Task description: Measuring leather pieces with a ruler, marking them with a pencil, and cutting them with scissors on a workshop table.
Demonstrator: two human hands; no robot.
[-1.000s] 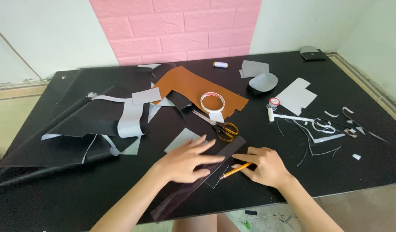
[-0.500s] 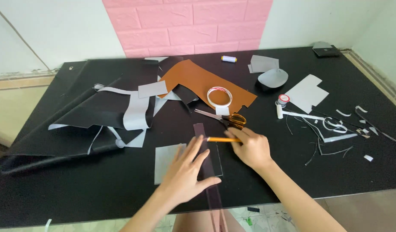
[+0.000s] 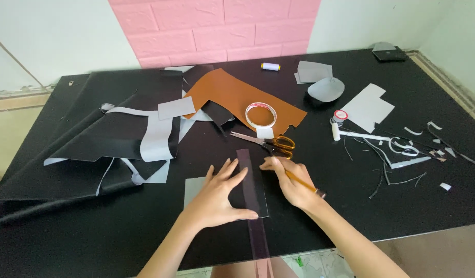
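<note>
My left hand (image 3: 217,198) lies flat with fingers spread on a long clear ruler (image 3: 252,198) and on the dark sheet with a grey edge (image 3: 192,188) under it. The ruler runs from near the scissors down past the table's front edge. My right hand (image 3: 291,180) grips an orange pencil (image 3: 304,184), its fingertips touching the ruler's right side. Orange-handled scissors (image 3: 271,142) lie just beyond the ruler's far end.
A brown leather piece (image 3: 232,95), a tape roll (image 3: 260,114), black and grey sheets (image 3: 124,134), a thread spool (image 3: 270,66), a glue bottle (image 3: 336,123), grey cut-outs (image 3: 369,105) and several white scraps (image 3: 407,149) lie on the black table (image 3: 67,237).
The dark strip and ruler turned from slanted to nearly straight away from me. Both hands moved up onto the ruler, and the pencil hand swung to its right side.
</note>
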